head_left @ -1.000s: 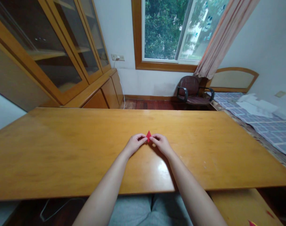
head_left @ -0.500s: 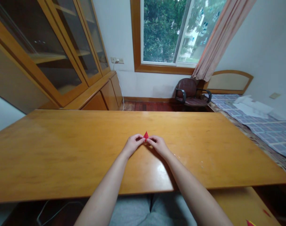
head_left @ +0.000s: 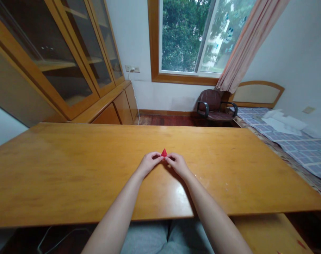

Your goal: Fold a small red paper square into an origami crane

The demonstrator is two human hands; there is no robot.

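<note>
My bare left forearm [head_left: 120, 208] slants in from seven o'clock, aimed toward one; my bare right forearm [head_left: 210, 204] enters from five, aimed toward eleven. Past the left wrist [head_left: 139, 174] and right wrist [head_left: 188, 175], my left hand [head_left: 149, 162] and right hand [head_left: 178, 164] turn inward, nearly mirrored. My left thumb [head_left: 159, 159] points toward two o'clock, my right thumb [head_left: 170, 161] toward ten, their tips near each other, each hand bent into a pinch.
</note>
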